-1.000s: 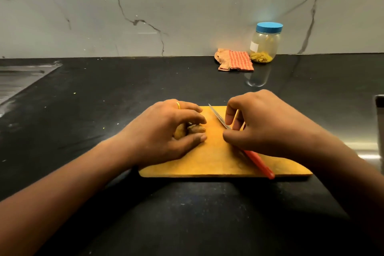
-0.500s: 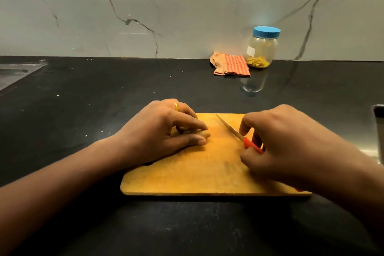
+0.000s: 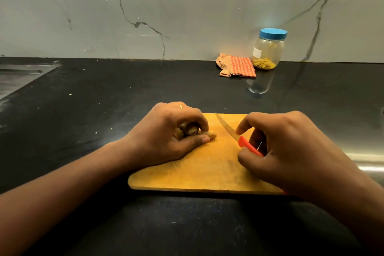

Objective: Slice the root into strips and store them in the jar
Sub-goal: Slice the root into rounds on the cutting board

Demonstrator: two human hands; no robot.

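Your right hand has slid back to grip the knife by its red handle, blade near the fingers of your left hand, curled on the root: slicing looks imminent.

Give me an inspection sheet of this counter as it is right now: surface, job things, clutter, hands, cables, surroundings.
Surface: black counter, speckled; wooden board near its front edge.
Job's things: root on the board; knife, blade clear of the root; jar by the wall, lidded, yellow strips inside.
Clutter: checked cloth beside the jar.
Hands: left hand grips the root; right hand holds the knife.
Cables: nothing seen.
Surroundings: veined wall behind; steel sink at far left.
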